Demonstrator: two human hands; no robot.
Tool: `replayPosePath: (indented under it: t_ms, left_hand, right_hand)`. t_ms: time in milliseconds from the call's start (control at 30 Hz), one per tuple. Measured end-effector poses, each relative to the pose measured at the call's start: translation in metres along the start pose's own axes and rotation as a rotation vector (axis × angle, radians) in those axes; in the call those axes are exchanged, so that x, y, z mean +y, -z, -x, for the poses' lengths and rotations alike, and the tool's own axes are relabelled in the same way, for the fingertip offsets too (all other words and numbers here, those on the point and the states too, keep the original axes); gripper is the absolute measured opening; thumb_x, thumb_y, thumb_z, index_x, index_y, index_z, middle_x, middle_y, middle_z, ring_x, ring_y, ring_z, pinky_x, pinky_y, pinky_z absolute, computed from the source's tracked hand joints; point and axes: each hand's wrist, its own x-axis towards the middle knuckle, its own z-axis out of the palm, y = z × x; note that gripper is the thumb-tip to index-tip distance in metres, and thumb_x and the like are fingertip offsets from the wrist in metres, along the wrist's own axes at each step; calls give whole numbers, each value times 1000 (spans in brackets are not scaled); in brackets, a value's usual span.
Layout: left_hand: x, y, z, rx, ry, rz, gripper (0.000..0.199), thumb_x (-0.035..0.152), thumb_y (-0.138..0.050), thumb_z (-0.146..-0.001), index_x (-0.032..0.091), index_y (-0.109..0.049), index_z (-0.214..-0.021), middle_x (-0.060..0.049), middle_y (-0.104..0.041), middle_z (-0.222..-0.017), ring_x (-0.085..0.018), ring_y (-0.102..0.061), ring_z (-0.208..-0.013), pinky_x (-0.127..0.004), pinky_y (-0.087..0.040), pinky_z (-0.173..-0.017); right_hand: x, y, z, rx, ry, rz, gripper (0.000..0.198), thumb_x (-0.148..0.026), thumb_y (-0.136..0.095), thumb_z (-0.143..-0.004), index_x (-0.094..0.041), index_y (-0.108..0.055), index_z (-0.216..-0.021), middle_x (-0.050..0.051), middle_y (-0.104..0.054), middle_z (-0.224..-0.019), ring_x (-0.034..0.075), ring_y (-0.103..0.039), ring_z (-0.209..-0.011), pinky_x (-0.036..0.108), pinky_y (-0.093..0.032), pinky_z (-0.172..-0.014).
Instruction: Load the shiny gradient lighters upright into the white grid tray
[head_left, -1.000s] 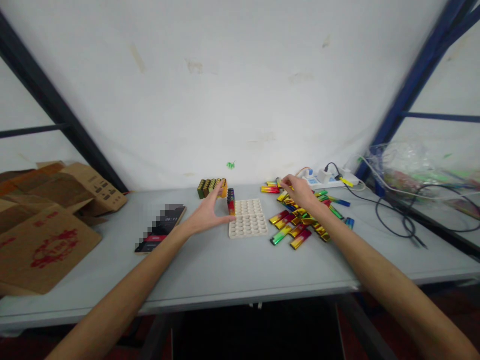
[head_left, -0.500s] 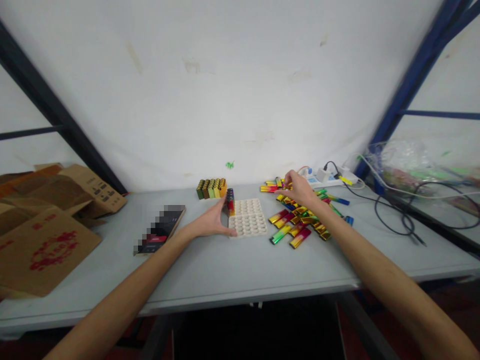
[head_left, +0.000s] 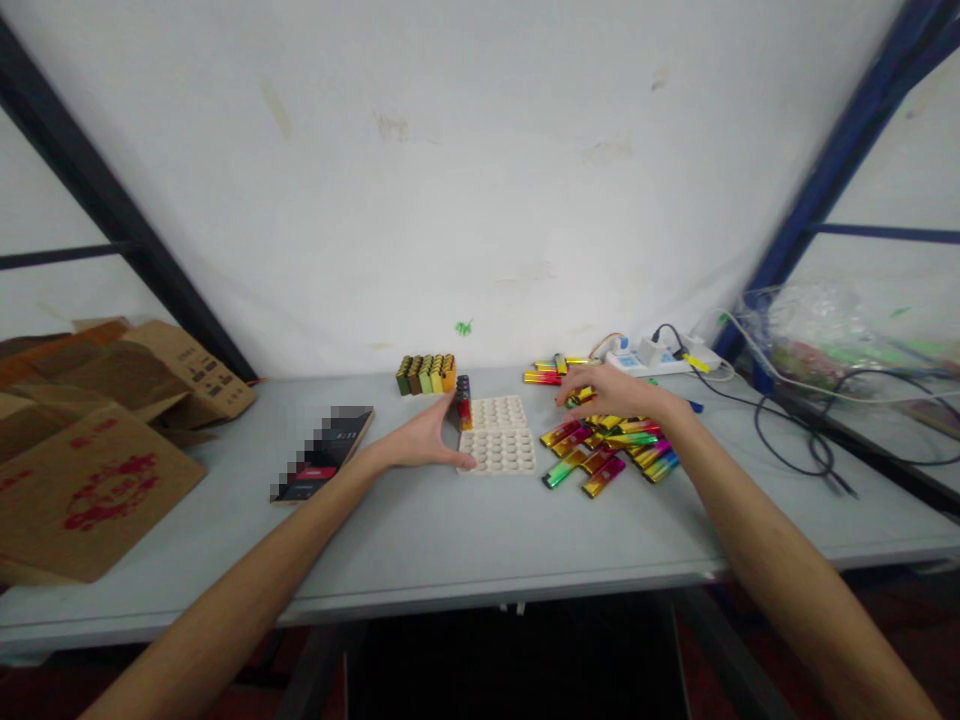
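A white tray point(head_left: 506, 452) with rows of round holes lies on the table. Along its far left side stands a short row of red lighters point(head_left: 464, 412) with dark tops. My left hand point(head_left: 424, 437) spans the tray's left edge, thumb on the near corner and fingers beside the standing lighters. Over a loose pile of shiny, multicoloured lighters point(head_left: 570, 468), my right hand point(head_left: 604, 388) is bent down with its fingers apart. Some gold lighters show beneath its fingers, and the palm side is hidden.
Behind the tray stands a block of gold-topped lighters point(head_left: 426, 375). A phone-like dark device point(head_left: 330, 460) lies left, past it cardboard boxes point(head_left: 112, 480). A power strip point(head_left: 652, 358), black cable point(head_left: 810, 460) and clear plastic bag point(head_left: 817, 315) are at the right.
My right hand has come nearer and lower over the loose lighters, its fingers opening from a close pinch. My left hand stays at the tray. The view has shifted slightly.
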Motion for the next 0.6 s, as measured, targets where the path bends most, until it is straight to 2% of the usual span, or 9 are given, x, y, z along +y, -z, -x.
replayPosePath:
  t_ms: [133, 200, 333, 467, 600]
  left_hand:
    - [2, 0, 1, 10, -1, 5, 130, 65, -88, -58, 13, -24, -159, -22, -36, -162, -40, -42, -145, -52, -32, -124]
    - [5, 1, 1, 10, 10, 5, 132, 65, -88, -57, 13, -23, -159, -23, -35, -162, -40, -41, -146, -52, -31, -124]
    - [8, 0, 1, 9, 19, 17, 132, 65, -88, -58, 12, -22, -159, -23, -37, -161, -40, -42, -145, -51, -33, -123]
    - [7, -1, 1, 26, 6, 36, 128, 63, -89, -57, 13, -26, -158, -21, -40, -159, -41, -43, -144, -51, -36, -122]
    - [5, -3, 0, 23, 11, 30, 130, 63, -88, -59, 14, -23, -159, -21, -38, -160, -40, -41, -146, -50, -34, -123]
  right_hand:
    - [-4, -6, 1, -180, -44, -48, 38, -51, -79, -78, -23, -81, -102, 8, -73, -110, 25, -66, -98, 34, -48, -87]
    - [-3, -13, -1, -223, -62, -60, 39, -50, -80, -76, -22, -81, -102, 8, -74, -107, 25, -66, -96, 33, -48, -85]
    - [-1, -23, -6, -212, -115, -13, 40, -47, -82, -74, -18, -78, -100, 9, -73, -102, 25, -65, -88, 30, -47, -76]
    - [-1, -26, -9, -193, -109, 36, 34, -46, -78, -78, -17, -76, -96, 8, -73, -95, 23, -64, -83, 29, -45, -72]
    - [0, -23, -10, -168, -101, 1, 37, -53, -75, -81, -17, -76, -90, 7, -73, -88, 22, -63, -79, 28, -43, -70]
